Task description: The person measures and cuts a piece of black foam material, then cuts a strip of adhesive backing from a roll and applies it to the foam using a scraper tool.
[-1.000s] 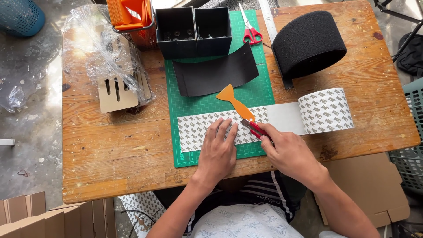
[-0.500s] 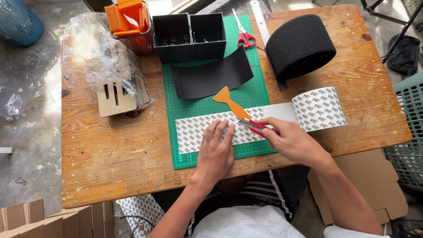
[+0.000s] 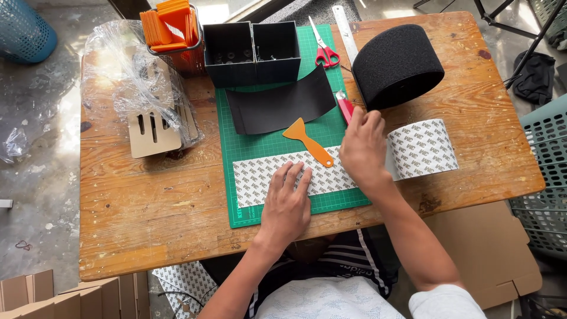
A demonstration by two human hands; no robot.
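The left hand (image 3: 287,204) lies flat, fingers spread and released, on the white patterned strip (image 3: 266,174), which stretches across the green cutting mat (image 3: 269,133) on the wooden table (image 3: 153,218). The strip runs to the right under the right hand and ends in the patterned roll (image 3: 422,147), which lies on the bare wood just beside the mat. The right hand (image 3: 363,147) is raised over the right edge of the mat, and its fingers touch the lower end of a red utility knife (image 3: 344,107); whether they really grasp it cannot be seen. An orange scraper (image 3: 307,140) lies free on the mat, between the strip and a curved black sheet (image 3: 277,106). Behind the knife stands a big black roll (image 3: 397,65), and red-handled scissors (image 3: 323,50) with a metal ruler (image 3: 344,26) lie at the far edge. A black two-part box (image 3: 253,53) stands at the top of the mat, with an orange basket (image 3: 171,32) and crumpled clear plastic (image 3: 118,71) to its left.
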